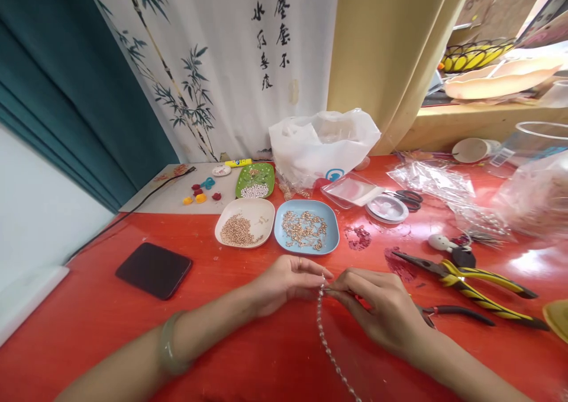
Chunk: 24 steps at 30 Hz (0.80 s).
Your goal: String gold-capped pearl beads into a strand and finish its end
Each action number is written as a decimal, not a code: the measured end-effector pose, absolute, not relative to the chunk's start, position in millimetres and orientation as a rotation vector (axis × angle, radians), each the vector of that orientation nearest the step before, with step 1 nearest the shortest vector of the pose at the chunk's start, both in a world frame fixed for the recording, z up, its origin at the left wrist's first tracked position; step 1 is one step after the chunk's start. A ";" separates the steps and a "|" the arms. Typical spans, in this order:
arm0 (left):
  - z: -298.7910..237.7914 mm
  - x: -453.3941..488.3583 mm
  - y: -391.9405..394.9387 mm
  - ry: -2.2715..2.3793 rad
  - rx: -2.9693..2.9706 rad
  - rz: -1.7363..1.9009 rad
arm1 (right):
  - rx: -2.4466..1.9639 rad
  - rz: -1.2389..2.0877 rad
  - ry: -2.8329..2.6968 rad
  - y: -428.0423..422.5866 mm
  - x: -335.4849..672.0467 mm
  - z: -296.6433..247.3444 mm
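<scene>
A beaded strand (326, 349) hangs down toward the front edge from between my two hands. My left hand (288, 283) pinches its upper end with thumb and fingertips. From the right, my right hand (377, 301) closes its fingertips near that same end, on something small and thin that I cannot make out. Just beyond the hands stand a blue tray (277, 243) with gold-coloured bead pieces and a cream tray (220, 236) holding many small gold beads. Behind them lies a green tray (238, 184) of whitish beads.
Long-nose pliers (452, 272) and red-and-black handled pliers (461, 312) lie on the right, partly behind my right hand. Scissors (410, 198) and a wire spool (388, 208) are farther back. A phone (153, 269) lies left; a white plastic bag (323, 141) stands at the back.
</scene>
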<state>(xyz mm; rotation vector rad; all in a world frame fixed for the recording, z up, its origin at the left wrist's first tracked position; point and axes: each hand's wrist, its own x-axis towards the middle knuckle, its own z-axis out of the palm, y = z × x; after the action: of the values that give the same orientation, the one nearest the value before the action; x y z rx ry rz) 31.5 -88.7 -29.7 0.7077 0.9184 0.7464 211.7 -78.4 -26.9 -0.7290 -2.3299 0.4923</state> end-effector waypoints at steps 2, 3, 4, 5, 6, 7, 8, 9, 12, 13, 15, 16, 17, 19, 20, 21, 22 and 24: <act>-29.8 31.1 -89.1 0.916 0.707 0.715 | -0.703 0.439 -2.347 -78.0 212.8 -25.9; -29.9 30.7 -89.3 0.914 0.707 0.703 | -0.686 0.412 -2.358 -77.8 213.2 -25.5; -30.1 30.4 -89.5 0.912 0.706 0.692 | -0.670 0.387 -2.371 -77.6 213.4 -25.1; -30.2 30.1 -89.7 0.912 0.703 0.687 | -0.655 0.363 -2.385 -77.5 213.5 -24.8; -30.3 29.9 -89.7 0.914 0.701 0.685 | -0.643 0.340 -2.398 -77.6 213.5 -24.4; -30.4 29.9 -89.7 0.917 0.697 0.685 | -0.630 0.314 -2.408 -77.8 213.3 -24.0; -30.4 30.0 -89.6 0.921 0.694 0.685 | -0.621 0.286 -2.419 -78.1 213.0 -23.7; -30.3 30.2 -89.4 0.923 0.694 0.686 | -0.614 0.258 -2.429 -78.6 212.7 -23.5; -29.8 31.2 -89.0 0.935 0.715 0.691 | -0.560 0.167 -2.464 -79.9 211.4 -23.8; -29.6 31.7 -89.1 0.944 0.726 0.695 | -0.538 0.132 -2.473 -80.3 211.1 -24.2; -29.2 33.0 -89.9 0.972 0.743 0.715 | -0.508 0.047 -2.487 -80.7 211.1 -25.2; -29.1 33.9 -90.6 0.989 0.746 0.731 | -0.504 0.000 -2.494 -80.9 211.3 -25.5; -29.1 34.8 -91.4 1.005 0.746 0.750 | -0.507 -0.043 -2.500 -81.0 211.6 -25.8; -29.1 36.9 -93.1 1.025 0.740 0.795 | -0.512 -0.117 -2.512 -81.3 212.4 -25.8; -29.1 38.0 -93.8 1.028 0.731 0.817 | -0.514 -0.147 -2.514 -81.6 212.7 -25.6; -29.2 38.9 -94.4 1.028 0.720 0.836 | -0.512 -0.172 -2.517 -81.8 212.9 -25.3; -29.4 39.6 -94.9 1.028 0.703 0.854 | -0.512 -0.195 -2.518 -82.1 212.9 -25.1; -29.8 40.6 -95.4 1.030 0.677 0.879 | -0.516 -0.226 -2.526 -82.5 212.5 -24.6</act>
<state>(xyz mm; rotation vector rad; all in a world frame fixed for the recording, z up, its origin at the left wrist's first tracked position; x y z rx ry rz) 40.6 -95.4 -29.8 0.6773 1.0297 0.8789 212.5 -82.5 -24.6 -0.5163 -2.5263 -0.2261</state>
